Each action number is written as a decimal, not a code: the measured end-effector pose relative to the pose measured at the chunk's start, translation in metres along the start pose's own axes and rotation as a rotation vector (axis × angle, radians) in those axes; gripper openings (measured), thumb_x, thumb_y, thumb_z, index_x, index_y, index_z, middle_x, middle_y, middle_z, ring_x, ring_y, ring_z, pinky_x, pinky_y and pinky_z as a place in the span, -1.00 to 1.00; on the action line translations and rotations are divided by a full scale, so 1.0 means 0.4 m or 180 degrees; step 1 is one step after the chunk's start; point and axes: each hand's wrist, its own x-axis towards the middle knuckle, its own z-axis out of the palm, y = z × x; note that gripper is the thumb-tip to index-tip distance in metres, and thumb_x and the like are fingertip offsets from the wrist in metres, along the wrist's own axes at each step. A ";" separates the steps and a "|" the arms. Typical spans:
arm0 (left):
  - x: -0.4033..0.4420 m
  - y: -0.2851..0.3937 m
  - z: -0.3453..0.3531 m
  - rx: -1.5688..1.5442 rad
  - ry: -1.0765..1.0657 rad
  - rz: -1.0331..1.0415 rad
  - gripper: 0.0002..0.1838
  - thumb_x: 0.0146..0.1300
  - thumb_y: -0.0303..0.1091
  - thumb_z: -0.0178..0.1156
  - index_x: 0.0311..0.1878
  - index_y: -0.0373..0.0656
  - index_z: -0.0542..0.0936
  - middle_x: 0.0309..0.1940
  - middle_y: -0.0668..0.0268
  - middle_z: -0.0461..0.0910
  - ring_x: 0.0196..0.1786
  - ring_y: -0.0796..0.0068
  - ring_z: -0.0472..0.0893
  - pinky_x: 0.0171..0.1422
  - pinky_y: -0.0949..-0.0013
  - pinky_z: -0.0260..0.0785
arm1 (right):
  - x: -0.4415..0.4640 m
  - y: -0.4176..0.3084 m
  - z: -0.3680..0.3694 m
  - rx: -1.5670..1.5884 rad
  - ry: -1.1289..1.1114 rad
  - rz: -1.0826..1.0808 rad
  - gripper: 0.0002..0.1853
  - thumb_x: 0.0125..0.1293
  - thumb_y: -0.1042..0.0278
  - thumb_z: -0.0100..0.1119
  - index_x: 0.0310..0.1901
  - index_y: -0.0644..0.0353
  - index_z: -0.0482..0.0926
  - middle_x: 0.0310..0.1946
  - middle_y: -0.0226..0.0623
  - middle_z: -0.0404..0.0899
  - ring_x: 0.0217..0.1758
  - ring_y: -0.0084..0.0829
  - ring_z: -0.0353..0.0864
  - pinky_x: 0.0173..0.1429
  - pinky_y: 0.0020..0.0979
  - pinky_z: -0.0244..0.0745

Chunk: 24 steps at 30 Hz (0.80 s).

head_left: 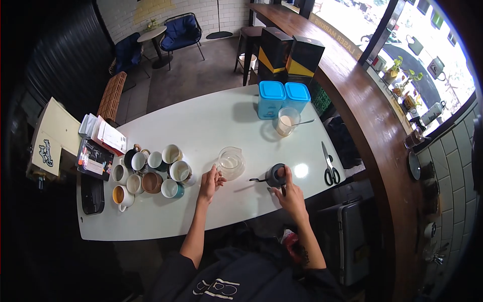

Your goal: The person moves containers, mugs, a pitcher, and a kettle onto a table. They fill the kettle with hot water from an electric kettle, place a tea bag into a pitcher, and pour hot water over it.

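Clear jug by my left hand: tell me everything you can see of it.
The clear jug is round and see-through, glass by its look, with an open top and a small pouring lip at its far right side. It stands upright on the white table, to the right of the grouped cups. The left hand is at its near left side, though whether the fingers touch it can't be told. Whether it holds any liquid is unclear too.
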 end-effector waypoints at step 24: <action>-0.116 0.012 0.071 0.1224 -0.0656 0.0634 -0.60 0.61 -0.04 -0.10 -0.21 -0.19 0.43 -0.43 0.42 0.41 -0.48 0.69 0.28 -0.46 0.52 0.21 | 0.101 -0.145 -0.119 -0.0455 0.0437 -0.1150 -0.15 0.23 0.61 0.14 0.51 -0.38 0.23 -0.47 -0.08 0.50 -0.49 -0.08 0.56 -0.33 -0.08 0.48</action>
